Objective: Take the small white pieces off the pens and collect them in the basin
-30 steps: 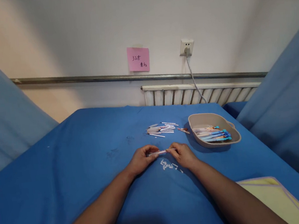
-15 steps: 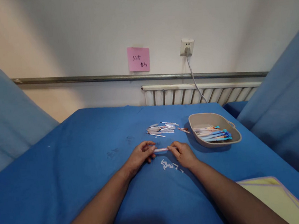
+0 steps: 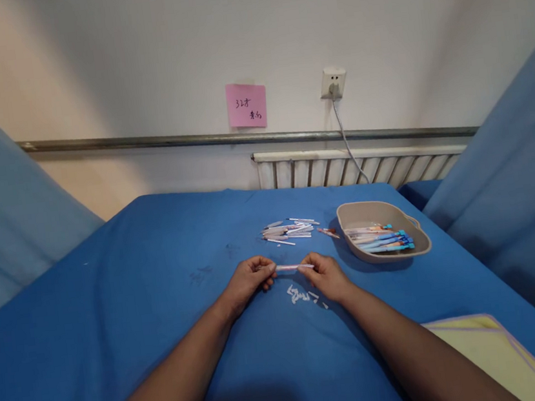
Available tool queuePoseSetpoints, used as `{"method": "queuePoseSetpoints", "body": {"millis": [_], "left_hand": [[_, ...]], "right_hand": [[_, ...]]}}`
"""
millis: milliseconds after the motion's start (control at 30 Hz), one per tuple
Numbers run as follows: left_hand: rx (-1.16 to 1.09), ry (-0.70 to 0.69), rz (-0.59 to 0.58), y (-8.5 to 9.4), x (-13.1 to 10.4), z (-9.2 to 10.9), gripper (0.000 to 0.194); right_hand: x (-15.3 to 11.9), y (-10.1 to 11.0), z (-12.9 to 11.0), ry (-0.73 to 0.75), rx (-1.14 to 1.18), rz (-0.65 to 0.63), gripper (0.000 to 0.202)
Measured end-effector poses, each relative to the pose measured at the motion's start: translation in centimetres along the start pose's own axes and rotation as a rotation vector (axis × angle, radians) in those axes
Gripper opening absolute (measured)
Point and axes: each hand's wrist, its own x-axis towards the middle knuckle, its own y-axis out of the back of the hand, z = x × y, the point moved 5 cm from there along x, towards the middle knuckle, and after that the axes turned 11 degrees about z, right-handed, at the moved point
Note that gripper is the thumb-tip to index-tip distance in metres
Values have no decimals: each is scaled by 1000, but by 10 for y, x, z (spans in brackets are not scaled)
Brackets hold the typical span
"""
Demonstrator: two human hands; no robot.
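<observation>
Counter (image 3: 120, 349): covered in blue cloth; carries everything below.
Yellow pad (image 3: 485, 349): lies at the near right corner, well apart from the hands.
Tray (image 3: 421, 237): beige, to the right of the hands; finished pens with blue caps lie inside it.
Loose parts pile (image 3: 288, 229): pale pen tubes and refills, on the cloth beyond the hands.
Left hand (image 3: 246, 284): fingers closed on the left end of the pen barrel; a second ago they covered more of it, half a second ago they were looser.
Right hand (image 3: 328, 276): fingers pinched on the right end of the barrel, placed much as before.
Pen barrel (image 3: 292, 267): thin, pale pink, held level between both hands just above the cloth; more of its length shows than a second ago, which suggests the two ends are being pulled or twisted apart, or seated together; which of these cannot be told.
White scraps (image 3: 303, 297): small pieces on the cloth just under the hands, unmoved.
</observation>
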Motion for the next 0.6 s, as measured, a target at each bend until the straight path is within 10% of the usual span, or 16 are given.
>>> {"method": "queuePoseSetpoints", "body": {"millis": [400,600], "left_hand": [[-167,-2,154,-1,3,18,36],[232,-429,133,-74,22,83,24]], "right_hand": [[21,-3,16,-345,499,105,57],[24,-11,15,-180,326,72,34]]}}
